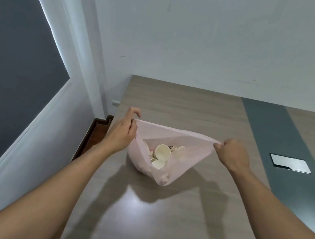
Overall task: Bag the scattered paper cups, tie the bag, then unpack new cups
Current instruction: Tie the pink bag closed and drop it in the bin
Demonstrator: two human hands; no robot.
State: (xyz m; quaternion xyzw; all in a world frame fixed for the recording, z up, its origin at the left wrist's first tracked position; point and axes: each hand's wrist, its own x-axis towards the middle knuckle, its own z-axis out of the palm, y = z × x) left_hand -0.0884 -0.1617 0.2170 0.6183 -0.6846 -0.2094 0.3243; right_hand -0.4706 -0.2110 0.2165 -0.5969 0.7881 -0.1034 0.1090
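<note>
Head | left hand (121, 132), right hand (231, 154) pinch bag (188, 153) | cup (162, 151) print blurred

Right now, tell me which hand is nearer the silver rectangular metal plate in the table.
Right. The right hand pinches the pink plastic bag left of the plate; the left hand holds the bag's opposite edge, farther left.

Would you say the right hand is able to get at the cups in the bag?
Probably not yet: the right hand and left hand grip the pink bag by its rim. Its mouth stands open over the cups; nothing else blocks it.
</note>
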